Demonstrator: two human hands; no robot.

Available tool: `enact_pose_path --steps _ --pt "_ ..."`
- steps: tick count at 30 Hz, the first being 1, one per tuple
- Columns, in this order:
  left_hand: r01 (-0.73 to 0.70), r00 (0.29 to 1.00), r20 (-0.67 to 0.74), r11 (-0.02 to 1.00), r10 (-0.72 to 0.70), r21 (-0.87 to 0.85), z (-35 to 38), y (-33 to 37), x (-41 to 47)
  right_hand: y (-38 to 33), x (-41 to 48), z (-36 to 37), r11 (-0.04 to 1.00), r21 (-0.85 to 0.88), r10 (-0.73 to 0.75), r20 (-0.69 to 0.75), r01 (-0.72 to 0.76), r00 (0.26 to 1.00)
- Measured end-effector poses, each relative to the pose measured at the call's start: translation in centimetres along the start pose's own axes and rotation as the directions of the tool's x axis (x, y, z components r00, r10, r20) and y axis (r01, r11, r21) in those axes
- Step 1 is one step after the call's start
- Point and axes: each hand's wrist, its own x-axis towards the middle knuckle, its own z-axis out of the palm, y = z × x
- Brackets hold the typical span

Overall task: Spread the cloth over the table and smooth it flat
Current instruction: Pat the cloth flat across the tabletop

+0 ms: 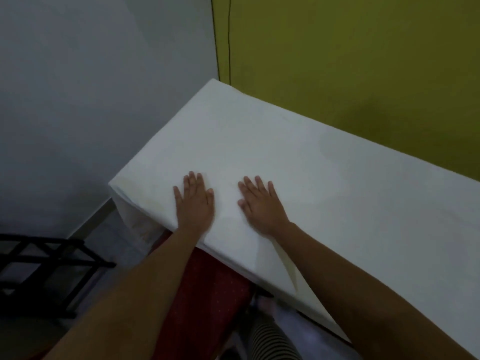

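A white cloth [311, 162] covers the whole table top, which runs from the far corner toward the lower right. It hangs over the near edge and the left end, with a loose fold near my right forearm. My left hand [194, 203] lies flat on the cloth near the left end, fingers straight and spread. My right hand [261, 205] presses flat on the cloth a little to its right, fingers also spread. The table under the cloth is hidden.
A grey wall [91, 87] stands to the left and a yellow-green wall [350, 61] behind the table, with a thin black cable [229, 40] down the corner. A black rack [46, 266] sits on the floor at lower left.
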Motion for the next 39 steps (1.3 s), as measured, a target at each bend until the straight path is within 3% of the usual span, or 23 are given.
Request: enact_pose_path --steps 5,12,18,23,26,29,33,36,38,39 --pt "-0.052 0.999 0.007 0.999 0.052 0.008 0.8 3.0 4.0 4.4 7.4 -1.8 0.998 -0.029 0.051 -0.021 -0.051 0.998" --pt "-0.012 0.999 -0.045 1.0 0.013 0.019 1.8 2.8 7.6 13.4 15.3 -4.8 0.996 -0.05 0.074 -0.085 -0.079 0.994" --pt "-0.006 0.999 -0.046 1.0 0.006 0.005 2.2 2.6 7.5 19.2 19.2 -6.9 0.952 -0.034 0.294 -0.182 -0.305 0.938" --pt "0.017 1.0 -0.009 0.999 -0.017 -0.042 1.7 2.8 7.6 20.5 18.4 -7.2 0.832 0.064 0.55 -0.218 -0.55 0.806" --pt "0.014 1.0 -0.006 0.999 -0.015 -0.042 1.3 2.3 7.4 17.2 17.1 -6.4 0.931 -0.043 0.341 -0.248 -0.362 0.907" --pt "0.045 0.999 -0.01 0.999 -0.045 -0.006 0.5 0.1 7.6 11.3 15.2 -4.3 0.988 -0.128 0.068 -0.1 -0.081 0.993" --pt "0.056 0.998 0.024 0.997 -0.057 0.045 -0.9 -4.4 8.6 1.9 9.3 -0.9 0.979 -0.095 -0.183 -0.045 0.178 0.982" --pt "-0.029 0.997 0.068 0.999 0.026 0.035 -1.5 -6.2 9.0 -3.1 4.7 1.2 0.915 -0.064 -0.395 0.051 0.397 0.917" --pt "-0.068 0.996 0.066 0.998 0.067 0.013 -1.8 -6.7 8.9 -3.5 4.4 1.1 0.912 -0.06 -0.404 0.038 0.406 0.914" --pt "-0.076 0.996 0.054 0.997 0.076 0.004 -2.0 -7.0 8.7 -2.9 4.9 0.7 0.942 -0.051 -0.332 0.003 0.331 0.943"
